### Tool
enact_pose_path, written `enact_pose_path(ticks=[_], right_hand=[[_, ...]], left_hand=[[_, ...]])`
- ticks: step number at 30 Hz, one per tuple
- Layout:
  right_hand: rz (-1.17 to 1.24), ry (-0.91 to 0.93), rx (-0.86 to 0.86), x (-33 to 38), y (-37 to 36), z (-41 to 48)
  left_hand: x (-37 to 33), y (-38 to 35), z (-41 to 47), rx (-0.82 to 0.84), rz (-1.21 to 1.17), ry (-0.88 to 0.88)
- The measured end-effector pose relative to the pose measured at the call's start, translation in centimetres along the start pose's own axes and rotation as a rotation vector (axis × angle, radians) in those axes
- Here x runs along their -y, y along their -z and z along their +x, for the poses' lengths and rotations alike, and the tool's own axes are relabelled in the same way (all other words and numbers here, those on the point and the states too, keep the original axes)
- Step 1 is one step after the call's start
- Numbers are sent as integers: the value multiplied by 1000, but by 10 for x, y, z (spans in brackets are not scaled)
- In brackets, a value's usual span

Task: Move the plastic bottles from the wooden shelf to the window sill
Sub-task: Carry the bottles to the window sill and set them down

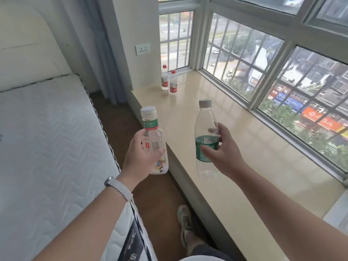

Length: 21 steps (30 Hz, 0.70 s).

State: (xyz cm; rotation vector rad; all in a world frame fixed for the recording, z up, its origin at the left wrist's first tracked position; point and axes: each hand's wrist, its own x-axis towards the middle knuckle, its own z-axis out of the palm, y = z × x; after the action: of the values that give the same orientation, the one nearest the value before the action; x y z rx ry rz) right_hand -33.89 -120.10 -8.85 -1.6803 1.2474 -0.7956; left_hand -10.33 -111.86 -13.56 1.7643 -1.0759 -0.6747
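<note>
Fingers (206, 147) grip two clear bottles (204, 132), both apparently empty.

Bright daylight from window (263, 59), glare on sill (207, 102), wide-angle edge bending

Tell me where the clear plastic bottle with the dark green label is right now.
The clear plastic bottle with the dark green label is held upright in the right hand, above the near part of the beige window sill, right of the left hand's bottle.
</note>
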Motion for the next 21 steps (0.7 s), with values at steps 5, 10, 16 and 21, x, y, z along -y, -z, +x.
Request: enact_pose_path(ticks=[5, 10, 16, 21], right_hand=[[43, 28, 40, -4, -7, 74], [78, 22, 56, -9, 3, 146], [139, 13, 45, -10, 19, 222], [181, 11, 62, -13, 13, 264]], left_hand=[[5, -2, 55, -74, 30, 19], [-11, -21, 126, -47, 55, 34], [-36, -48, 193, -31, 91, 26], [-43, -52, 219, -30, 129, 49]])
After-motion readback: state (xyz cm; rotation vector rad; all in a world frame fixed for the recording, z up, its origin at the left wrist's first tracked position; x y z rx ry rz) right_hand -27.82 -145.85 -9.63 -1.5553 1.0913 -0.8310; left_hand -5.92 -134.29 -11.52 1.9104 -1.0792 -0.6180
